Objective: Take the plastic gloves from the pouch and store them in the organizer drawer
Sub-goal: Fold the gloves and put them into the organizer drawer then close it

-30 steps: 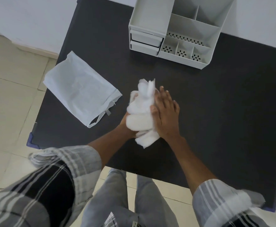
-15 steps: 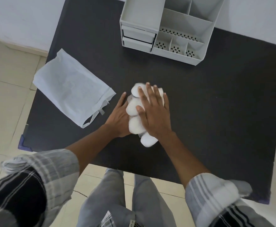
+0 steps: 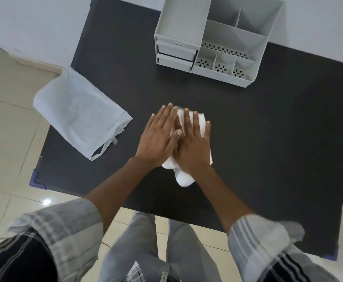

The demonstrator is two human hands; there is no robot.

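A white bundle of plastic gloves (image 3: 183, 178) lies on the black table (image 3: 268, 139), pressed flat under both palms. My left hand (image 3: 158, 139) and my right hand (image 3: 195, 143) lie side by side on top of it, fingers straight and spread. Only the bundle's edges show. The white pouch (image 3: 79, 110) lies flat at the table's left edge, its mouth toward me. The grey organizer (image 3: 213, 37) stands at the far edge, with two shut drawers (image 3: 175, 55) on its left side.
The organizer's open compartments (image 3: 221, 66) face up on its right side. The pouch overhangs the table's left edge above the tiled floor (image 3: 8, 129). A blue corner guard (image 3: 36, 181) marks the near left corner.
The glove bundle, earlier held upright between my hands, now lies on the table. My left hand has moved from its side onto its top, next to my right hand.
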